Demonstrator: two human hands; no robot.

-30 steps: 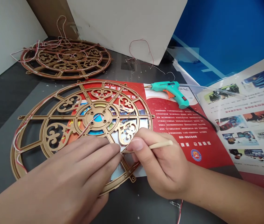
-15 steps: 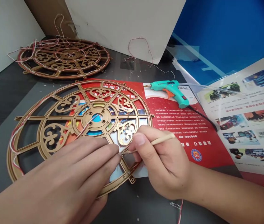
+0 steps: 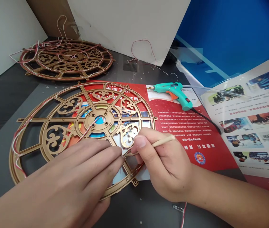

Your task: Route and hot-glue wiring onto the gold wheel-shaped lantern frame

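A round gold-coloured openwork frame (image 3: 64, 119), with spokes and scroll ornaments, lies in front of me. Thin red and white wire (image 3: 18, 141) runs along its left rim, and another length crosses its hub. My left hand (image 3: 77, 177) grips the near part of the frame, fingers together on top and thumb side below. A pale wooden stick (image 3: 164, 141) is pinched in my right hand (image 3: 165, 167). Its lower end reaches a near spoke beside my left fingertips, where the tip is partly hidden by my fingers.
A second wired gold frame (image 3: 60, 74) lies at the back left. The turquoise glue gun (image 3: 172, 91) rests on a red printed sheet (image 3: 179, 136), its black cord trailing right. Loose wire (image 3: 146, 40) lies by a white box (image 3: 129, 25). Another printed sheet (image 3: 241, 104) is at right.
The right hand's stick has tipped slightly, its top end shifting a little left. Both hands keep their places on the frame. The view has shifted very slightly.
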